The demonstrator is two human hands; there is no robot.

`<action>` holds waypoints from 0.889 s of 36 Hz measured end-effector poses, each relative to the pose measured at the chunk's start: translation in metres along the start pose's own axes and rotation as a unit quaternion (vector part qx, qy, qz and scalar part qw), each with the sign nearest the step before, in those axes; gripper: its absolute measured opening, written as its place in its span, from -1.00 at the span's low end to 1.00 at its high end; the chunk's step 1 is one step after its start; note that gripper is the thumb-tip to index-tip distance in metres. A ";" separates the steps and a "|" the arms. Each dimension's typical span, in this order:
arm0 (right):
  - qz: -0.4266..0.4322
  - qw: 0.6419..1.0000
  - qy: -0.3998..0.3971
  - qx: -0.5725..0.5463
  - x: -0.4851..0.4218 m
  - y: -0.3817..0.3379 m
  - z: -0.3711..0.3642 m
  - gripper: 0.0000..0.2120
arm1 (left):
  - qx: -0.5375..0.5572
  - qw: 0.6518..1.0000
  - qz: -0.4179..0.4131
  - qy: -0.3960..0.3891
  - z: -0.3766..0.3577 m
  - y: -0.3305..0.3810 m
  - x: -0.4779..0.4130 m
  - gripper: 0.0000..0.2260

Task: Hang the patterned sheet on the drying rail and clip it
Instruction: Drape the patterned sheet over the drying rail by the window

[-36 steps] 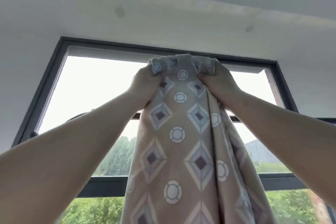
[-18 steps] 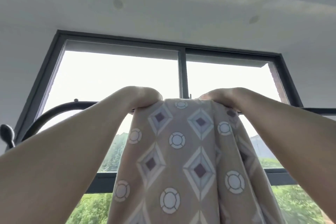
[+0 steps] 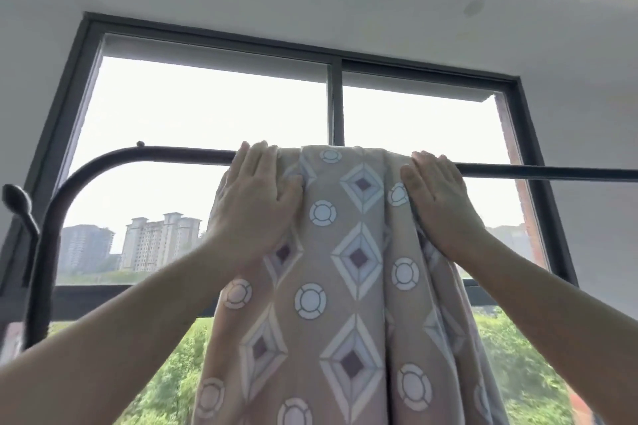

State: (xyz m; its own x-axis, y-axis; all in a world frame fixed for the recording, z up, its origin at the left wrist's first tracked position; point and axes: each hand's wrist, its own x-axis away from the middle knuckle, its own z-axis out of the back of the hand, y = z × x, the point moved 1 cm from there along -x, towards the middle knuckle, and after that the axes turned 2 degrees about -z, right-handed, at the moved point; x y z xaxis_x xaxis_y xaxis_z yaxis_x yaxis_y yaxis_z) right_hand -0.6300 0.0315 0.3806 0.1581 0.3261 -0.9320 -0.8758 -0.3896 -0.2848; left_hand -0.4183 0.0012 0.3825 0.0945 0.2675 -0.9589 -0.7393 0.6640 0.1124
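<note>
The patterned sheet (image 3: 348, 272), beige with diamonds and rings, is draped over the black drying rail (image 3: 538, 172) and hangs down bunched in folds. My left hand (image 3: 255, 203) lies flat on the sheet's left part, fingers straight and reaching over the rail. My right hand (image 3: 436, 197) lies flat on the sheet's right edge, fingertips at the rail. Neither hand grips the cloth. No clip is in view.
The rail curves down into an upright post (image 3: 45, 252) at the left, with a hook (image 3: 19, 200) beside it. Behind stands a large dark-framed window (image 3: 336, 100) with buildings and trees outside. White ceiling above.
The sheet has come down from above the rail to lie over it. Both hands have let go of the bunched top and now lie flat on the cloth.
</note>
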 end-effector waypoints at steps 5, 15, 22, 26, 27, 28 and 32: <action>-0.069 0.983 -0.029 -0.167 0.043 -0.009 0.004 -0.47 | 0.237 0.968 0.079 0.015 0.001 0.006 0.044 -0.37; -0.058 0.990 -0.129 -0.003 0.063 -0.016 0.003 -0.80 | 0.386 0.877 0.180 -0.221 0.014 0.010 0.058 -0.83; 0.064 0.997 -0.029 0.024 0.025 -0.043 0.022 -0.76 | 0.015 0.997 0.013 -0.078 0.045 0.017 0.012 -0.62; 0.102 0.995 -0.005 -0.011 -0.010 -0.055 0.032 -0.86 | 0.022 0.999 -0.021 -0.019 0.057 0.014 -0.029 -0.68; 0.102 0.994 -0.008 -0.022 -0.020 -0.058 0.033 -0.84 | 0.070 0.997 -0.019 -0.013 0.056 0.013 -0.040 -0.72; 0.103 0.994 -0.011 -0.037 -0.029 -0.061 0.032 -0.81 | 0.117 0.993 -0.014 -0.018 0.055 0.010 -0.049 -0.75; 0.075 0.994 -0.017 -0.083 -0.064 -0.059 0.015 -0.78 | 0.243 0.966 0.026 -0.087 0.040 -0.011 -0.074 -0.72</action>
State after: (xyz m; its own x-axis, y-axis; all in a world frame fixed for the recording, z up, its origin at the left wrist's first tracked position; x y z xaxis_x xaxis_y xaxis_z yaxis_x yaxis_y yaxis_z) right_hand -0.5953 0.0466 0.4600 0.0128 0.2810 -0.9596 -0.8009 -0.5717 -0.1781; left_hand -0.3906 0.0018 0.4630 0.2076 0.3947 -0.8951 -0.3506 0.8842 0.3086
